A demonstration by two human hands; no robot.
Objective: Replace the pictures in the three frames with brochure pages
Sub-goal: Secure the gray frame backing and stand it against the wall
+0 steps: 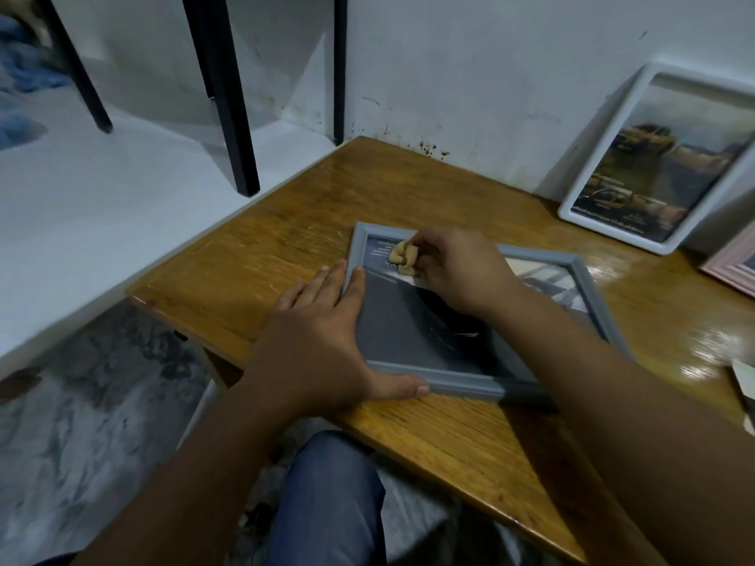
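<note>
A grey picture frame (pixel 461 377) lies flat and face up on the wooden table (pixel 286 255), with a dark brochure page behind its glass. My left hand (pixel 322 320) lies flat on the frame's left edge, fingers straight, thumb along the near rail. My right hand (pixel 457 271) grips a small crumpled tan cloth (pixel 402 257) and holds it on the glass near the frame's far left corner. A white frame (pixel 604 157) with a landscape brochure page leans against the wall at the back right. A pink frame (pixel 731 267) shows partly at the right edge.
The table stands in a corner of white walls (pixel 490 75). Black metal legs (pixel 233 116) stand on a white ledge to the left. A scrap of paper (pixel 745 377) lies at the table's right edge. My knee in blue trousers (pixel 331 492) is below the near edge.
</note>
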